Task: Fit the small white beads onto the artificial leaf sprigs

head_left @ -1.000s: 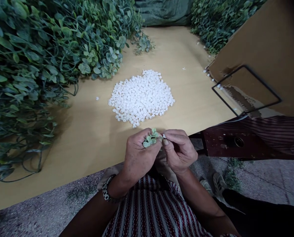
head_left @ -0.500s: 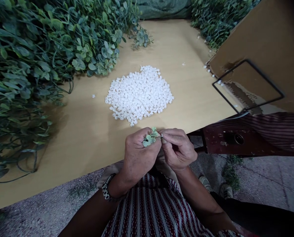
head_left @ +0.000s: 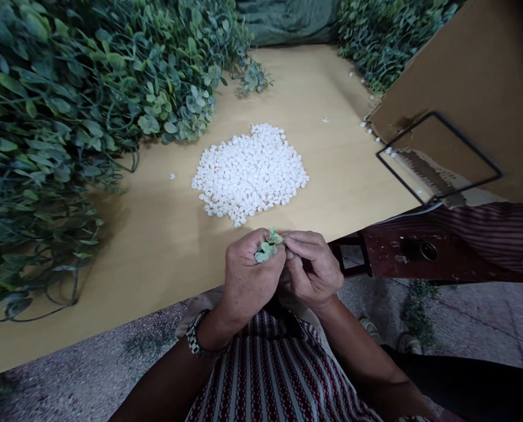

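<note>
Green leaves showed in my clenched left hand by the counter's near edge; alongside, my right hand pinched, contents hidden.

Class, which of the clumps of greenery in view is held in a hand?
The small pale-green sprig in the left hand; the larger left heap and far-right heap are touched by neither hand.

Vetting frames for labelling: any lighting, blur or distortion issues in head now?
All head view: white pile bright, middle pieces blending together; foliage shadows the table at left and looks soft near the frame edge; top-right corner goes black beyond the cardboard; detail between left hand and right hand too small to read.
</note>
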The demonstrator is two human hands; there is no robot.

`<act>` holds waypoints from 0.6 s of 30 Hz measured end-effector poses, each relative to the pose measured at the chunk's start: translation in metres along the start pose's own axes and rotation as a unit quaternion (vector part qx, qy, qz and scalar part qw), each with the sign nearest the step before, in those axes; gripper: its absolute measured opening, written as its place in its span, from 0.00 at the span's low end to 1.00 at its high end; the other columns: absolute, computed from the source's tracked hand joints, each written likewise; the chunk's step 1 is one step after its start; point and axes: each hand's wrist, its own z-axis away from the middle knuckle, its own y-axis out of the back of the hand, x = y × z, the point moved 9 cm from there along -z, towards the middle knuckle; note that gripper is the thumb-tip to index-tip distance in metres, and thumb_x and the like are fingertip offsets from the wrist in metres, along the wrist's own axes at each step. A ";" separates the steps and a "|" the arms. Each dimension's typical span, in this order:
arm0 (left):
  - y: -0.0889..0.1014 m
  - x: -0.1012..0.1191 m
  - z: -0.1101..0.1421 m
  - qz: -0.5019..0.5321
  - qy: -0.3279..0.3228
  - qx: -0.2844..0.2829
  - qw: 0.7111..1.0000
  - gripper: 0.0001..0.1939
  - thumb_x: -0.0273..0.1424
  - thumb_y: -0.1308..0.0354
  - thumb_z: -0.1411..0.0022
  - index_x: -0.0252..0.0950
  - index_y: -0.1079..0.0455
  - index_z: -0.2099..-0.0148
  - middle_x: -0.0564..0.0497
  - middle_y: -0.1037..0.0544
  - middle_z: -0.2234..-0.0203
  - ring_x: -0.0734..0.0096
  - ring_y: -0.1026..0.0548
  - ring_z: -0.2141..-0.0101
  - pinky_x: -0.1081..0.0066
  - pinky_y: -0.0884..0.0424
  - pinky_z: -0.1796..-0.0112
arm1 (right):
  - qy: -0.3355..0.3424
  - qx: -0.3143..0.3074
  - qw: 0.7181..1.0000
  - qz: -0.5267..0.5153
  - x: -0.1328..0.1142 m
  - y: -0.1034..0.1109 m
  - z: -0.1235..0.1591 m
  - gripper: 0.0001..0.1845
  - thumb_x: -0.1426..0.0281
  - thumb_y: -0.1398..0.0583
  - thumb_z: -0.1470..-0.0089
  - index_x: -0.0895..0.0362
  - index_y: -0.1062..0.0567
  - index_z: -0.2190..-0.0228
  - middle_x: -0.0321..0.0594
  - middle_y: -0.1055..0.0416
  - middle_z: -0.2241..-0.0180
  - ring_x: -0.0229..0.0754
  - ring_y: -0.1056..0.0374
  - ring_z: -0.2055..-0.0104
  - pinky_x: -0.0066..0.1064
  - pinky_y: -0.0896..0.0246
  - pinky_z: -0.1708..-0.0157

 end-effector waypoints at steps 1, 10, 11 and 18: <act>0.000 0.000 0.000 -0.003 0.000 -0.008 1.000 0.13 0.25 0.46 0.47 0.37 0.44 0.80 0.60 0.43 0.85 0.80 0.45 0.82 0.76 0.45 0.80 | 0.003 -0.019 1.000 -0.002 0.000 0.000 -0.002 0.24 0.83 0.40 0.48 0.52 0.25 0.52 0.45 0.22 0.60 0.44 0.24 0.59 0.37 0.25 0.64; -0.012 0.009 0.001 -0.006 -0.027 -0.124 0.992 0.03 0.26 0.48 0.43 0.37 0.38 0.70 0.59 0.37 0.80 0.77 0.40 0.78 0.75 0.42 0.76 | -0.074 -0.089 0.991 -0.072 0.009 0.013 -0.042 0.13 0.77 0.38 0.46 0.52 0.22 0.60 0.38 0.24 0.67 0.40 0.29 0.64 0.33 0.31 0.66; -0.011 0.009 0.001 0.000 -0.032 -0.124 0.992 0.05 0.26 0.48 0.42 0.37 0.40 0.71 0.59 0.38 0.81 0.77 0.41 0.79 0.75 0.42 0.76 | -0.070 -0.116 0.987 -0.088 0.006 0.007 -0.044 0.12 0.77 0.38 0.46 0.52 0.22 0.60 0.37 0.25 0.68 0.39 0.30 0.65 0.32 0.32 0.67; -0.013 0.006 0.000 0.016 -0.046 -0.139 0.989 0.10 0.31 0.48 0.39 0.36 0.37 0.73 0.58 0.39 0.82 0.78 0.42 0.80 0.75 0.43 0.78 | -0.064 -0.107 0.988 -0.088 0.004 -0.001 -0.036 0.09 0.80 0.40 0.46 0.55 0.24 0.65 0.36 0.28 0.73 0.36 0.33 0.71 0.29 0.36 0.73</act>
